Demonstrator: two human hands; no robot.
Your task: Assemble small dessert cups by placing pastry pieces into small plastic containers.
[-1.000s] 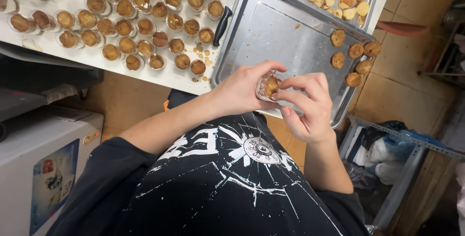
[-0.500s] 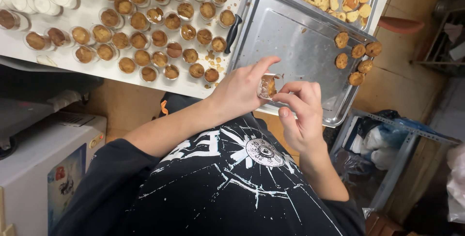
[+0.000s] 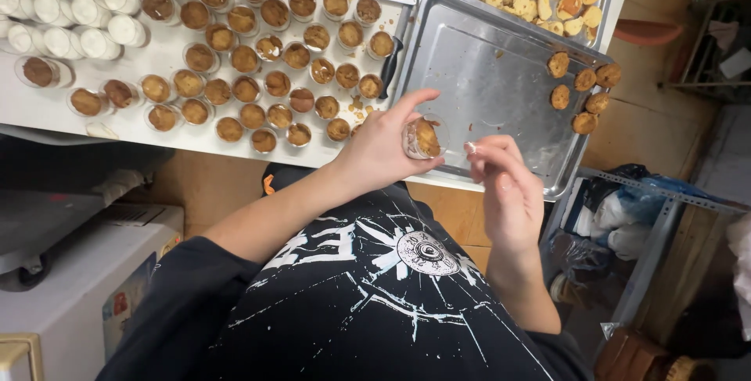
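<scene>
Lower left: white box-shaped appliance with a rectangular sticker on its side, mostly blue with a red patch; print too small to make out.

Upper left of the white table: cluster of small white capped bottles, lying close together.

Right, below the table: crumpled plastic bags, white and blue, possibly wrapped goods, on a metal rack.

Left hand gripping filled clear cup, right hand beside, empty-fingered, over metal tray
</scene>
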